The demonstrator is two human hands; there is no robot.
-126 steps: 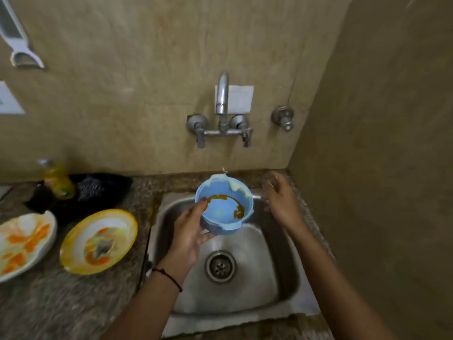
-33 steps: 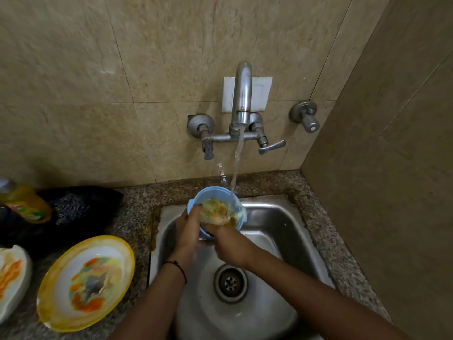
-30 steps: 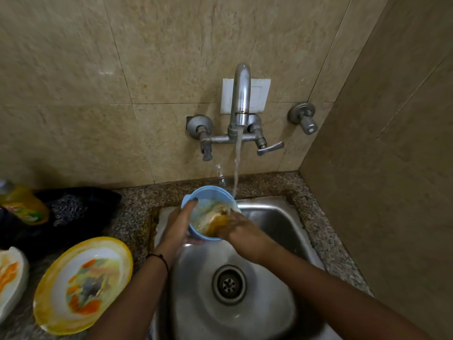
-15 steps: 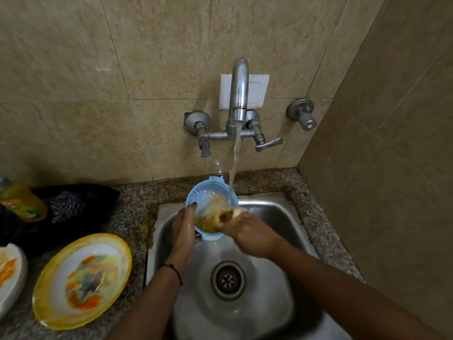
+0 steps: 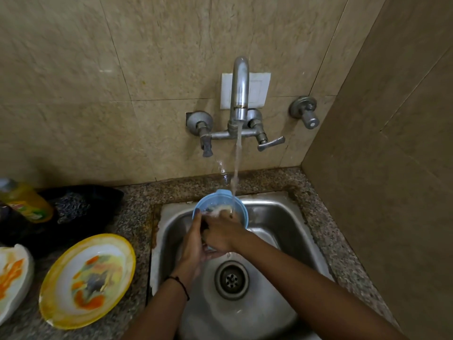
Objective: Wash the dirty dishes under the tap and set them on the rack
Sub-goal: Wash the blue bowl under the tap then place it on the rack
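A small blue bowl (image 5: 221,201) is held over the steel sink (image 5: 274,214), under the stream running from the wall tap (image 5: 240,94). My left hand (image 5: 193,244) grips the bowl from below and at its left rim. My right hand (image 5: 220,231) reaches into the bowl, with its fingers inside against the wet, soiled inner wall. The fingertips are hidden by water and foam. A dirty yellow-rimmed plate (image 5: 85,280) lies on the counter to the left, and a second soiled white plate (image 5: 12,278) is cut off at the left edge.
A yellow dish-soap bottle (image 5: 24,202) and a black tray with a steel scrubber (image 5: 71,209) sit at the back left of the granite counter (image 5: 137,204). A side wall closes in on the right. The sink drain (image 5: 231,279) is below my hands. No rack is in view.
The tap was turned on and water now runs into the bowl. My right hand has pushed deeper into the bowl, and the orange residue inside has largely washed out.
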